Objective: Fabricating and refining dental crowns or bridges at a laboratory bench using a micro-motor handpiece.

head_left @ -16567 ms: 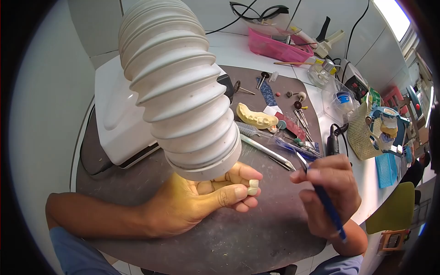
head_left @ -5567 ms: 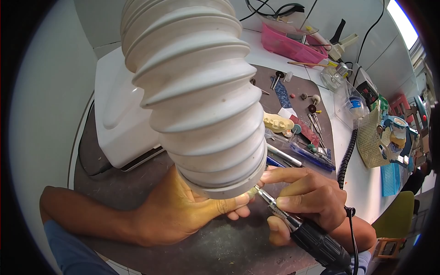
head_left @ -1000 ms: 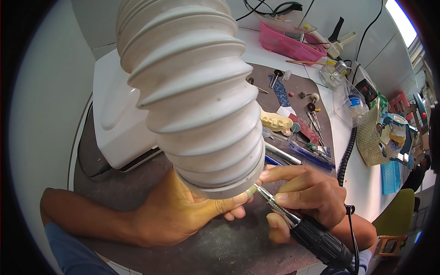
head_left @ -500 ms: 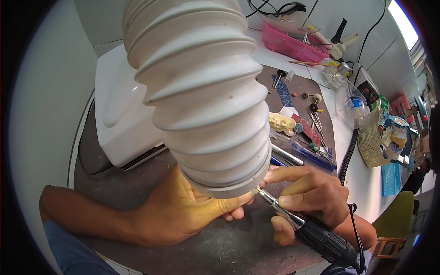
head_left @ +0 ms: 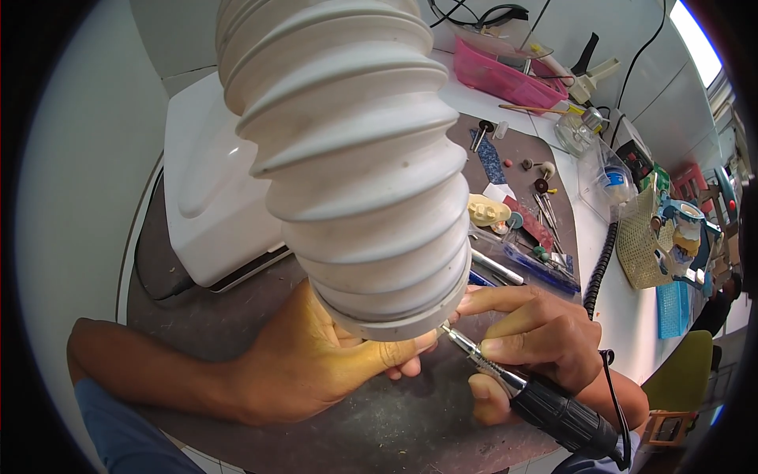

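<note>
A wide white corrugated hose hangs over the mat, and its mouth covers part of both hands' work. Under it, my left hand is closed, thumb laid over curled fingers; what it pinches is hidden. My right hand grips a rotary handpiece with a black body and a silver nose. The handpiece's tip points up and left, close to my left thumb's end just below the hose rim. Right fingertips reach toward the left hand behind the rim.
A white box-shaped machine stands at the left. Beyond my right hand lie a cream dental model, loose burs and pens. A pink basket, a glass jar and a woven basket stand farther off. Pale dust specks the dark mat.
The hose appears shifted slightly to the right in the picture. Both hands and the handpiece keep nearly the same position.
</note>
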A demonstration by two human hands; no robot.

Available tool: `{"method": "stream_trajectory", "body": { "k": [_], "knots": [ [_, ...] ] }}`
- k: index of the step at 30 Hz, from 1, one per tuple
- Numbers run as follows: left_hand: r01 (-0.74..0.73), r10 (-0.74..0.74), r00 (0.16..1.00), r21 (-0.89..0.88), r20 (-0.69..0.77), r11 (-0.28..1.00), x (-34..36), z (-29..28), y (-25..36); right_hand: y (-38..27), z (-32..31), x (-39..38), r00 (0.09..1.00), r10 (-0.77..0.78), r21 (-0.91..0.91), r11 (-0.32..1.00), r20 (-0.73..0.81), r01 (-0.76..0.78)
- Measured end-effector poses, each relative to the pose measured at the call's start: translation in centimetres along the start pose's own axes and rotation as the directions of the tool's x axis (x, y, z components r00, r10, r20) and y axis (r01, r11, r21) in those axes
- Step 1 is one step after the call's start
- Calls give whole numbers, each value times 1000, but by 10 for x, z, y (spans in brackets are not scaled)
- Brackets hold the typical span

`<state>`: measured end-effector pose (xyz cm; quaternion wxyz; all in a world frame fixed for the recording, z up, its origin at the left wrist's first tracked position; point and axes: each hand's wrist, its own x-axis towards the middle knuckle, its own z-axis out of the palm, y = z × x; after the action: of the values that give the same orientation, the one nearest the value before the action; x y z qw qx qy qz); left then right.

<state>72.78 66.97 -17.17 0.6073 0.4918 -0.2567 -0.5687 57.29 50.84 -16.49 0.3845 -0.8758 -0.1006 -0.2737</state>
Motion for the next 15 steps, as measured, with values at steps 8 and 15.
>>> {"method": "stream_trajectory", "body": {
  "k": [8,15],
  "knots": [
    [-12,12,1000,12,4,1000,0,0,-2,1,0,-1,1000,9,7,1000,6,-9],
    [-14,14,1000,2,3,1000,1,-1,-2,1,-2,2,1000,-6,8,1000,25,6]
  ]
}}
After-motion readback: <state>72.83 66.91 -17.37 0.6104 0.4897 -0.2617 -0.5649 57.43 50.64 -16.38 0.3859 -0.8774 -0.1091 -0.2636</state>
